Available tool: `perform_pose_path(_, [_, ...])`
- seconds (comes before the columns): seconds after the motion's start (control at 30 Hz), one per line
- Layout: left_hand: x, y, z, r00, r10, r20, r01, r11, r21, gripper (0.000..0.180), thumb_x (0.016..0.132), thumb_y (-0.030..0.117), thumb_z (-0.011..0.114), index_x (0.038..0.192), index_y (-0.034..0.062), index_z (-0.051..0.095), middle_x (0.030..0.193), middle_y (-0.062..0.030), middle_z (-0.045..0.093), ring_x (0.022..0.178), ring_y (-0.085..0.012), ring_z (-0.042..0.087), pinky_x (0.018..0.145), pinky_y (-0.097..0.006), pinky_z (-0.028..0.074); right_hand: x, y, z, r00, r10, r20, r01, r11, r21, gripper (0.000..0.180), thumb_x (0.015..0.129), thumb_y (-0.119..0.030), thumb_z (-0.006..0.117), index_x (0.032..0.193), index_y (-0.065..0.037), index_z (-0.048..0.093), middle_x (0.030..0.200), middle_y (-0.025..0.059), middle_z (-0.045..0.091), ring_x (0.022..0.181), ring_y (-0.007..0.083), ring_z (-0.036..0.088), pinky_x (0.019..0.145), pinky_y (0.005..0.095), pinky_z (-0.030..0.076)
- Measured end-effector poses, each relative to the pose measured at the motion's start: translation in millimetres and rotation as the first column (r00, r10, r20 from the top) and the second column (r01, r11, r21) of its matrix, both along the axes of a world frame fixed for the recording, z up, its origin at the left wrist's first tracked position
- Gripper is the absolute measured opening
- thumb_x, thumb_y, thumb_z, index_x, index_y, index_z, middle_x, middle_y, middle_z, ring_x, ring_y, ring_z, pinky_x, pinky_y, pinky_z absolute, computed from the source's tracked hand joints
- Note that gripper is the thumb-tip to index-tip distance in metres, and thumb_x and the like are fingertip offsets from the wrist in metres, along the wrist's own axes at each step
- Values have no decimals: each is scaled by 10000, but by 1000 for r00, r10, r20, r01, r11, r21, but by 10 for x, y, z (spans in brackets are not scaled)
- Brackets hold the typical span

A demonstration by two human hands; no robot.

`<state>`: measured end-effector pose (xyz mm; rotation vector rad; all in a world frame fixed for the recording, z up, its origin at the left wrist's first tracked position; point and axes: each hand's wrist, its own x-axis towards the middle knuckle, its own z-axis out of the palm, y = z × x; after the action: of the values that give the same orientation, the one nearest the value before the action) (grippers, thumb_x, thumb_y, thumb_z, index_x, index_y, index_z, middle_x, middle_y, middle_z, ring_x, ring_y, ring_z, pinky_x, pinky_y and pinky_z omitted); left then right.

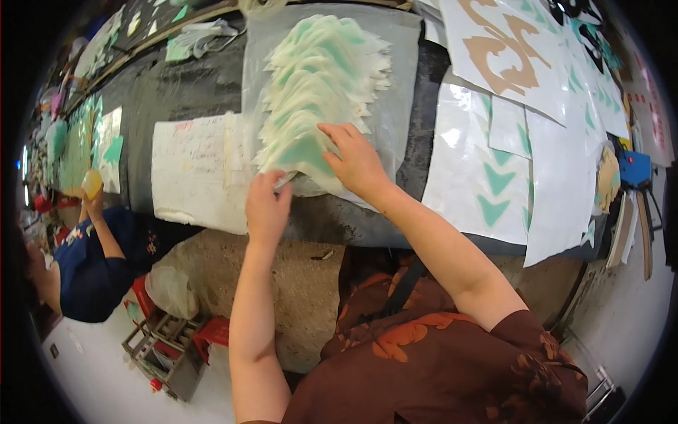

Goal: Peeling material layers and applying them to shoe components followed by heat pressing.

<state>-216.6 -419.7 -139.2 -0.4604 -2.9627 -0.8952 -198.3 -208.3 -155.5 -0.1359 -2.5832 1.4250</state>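
A long overlapping row of pale cut-outs (311, 92), whitish and light green with pointed edges, lies on a clear plastic sheet (404, 49) in front of me. My left hand (267, 208) is at the row's near left corner, its fingertips pinched together. A small pale sliver shows by those fingertips; I cannot tell if it is a tool or an edge of a cut-out. My right hand (357, 161) reaches over the near right side, thumb and fingers apart. Its fingertips touch or hover just above the nearest cut-out (300, 152), which shows a green patch.
A worn white board (191, 173) lies left of the row. On the right, white sheets (459, 141) carry green arrow-shaped pieces (499, 179). A brown-patterned sheet (505, 53) overlaps them. At left, another person (95, 247) holds a yellow object (92, 184). Crumpled gloves (205, 35) lie far left.
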Motion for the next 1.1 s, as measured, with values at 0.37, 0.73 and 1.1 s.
perform_pose_path(0.37, [239,480,-238,880,-185,437,203,979,5,298,828,86,648,1124,53,626,833,-115,597,767,-263,588,679,-365,468,1155,980,49,972,-77,223,121,973,-195,192,876,-119,583,1054,-61,625,953,115,649,900,287,634,788,363,498])
perform_pose_path(0.73, [461,1567,252,559,-315,767,30,932,362,133,899,147,649,985,45,658,839,-21,642,691,-101,573,611,-243,455,3982,2916,-192,-185,-979,83,964,-164,210,442,785,-218,774,1097,-3,548,1149,158,552,972,277,556,820,378,475])
perform_pose_path(1.1, [2091,3653,175,-44,-431,902,-214,885,413,275,932,152,620,1179,56,548,1045,-88,652,922,-198,646,787,-321,545,4881,3610,-481,131,-624,770,936,-178,-304,339,805,-220,744,1034,-30,583,824,66,651,547,128,551,409,250,416])
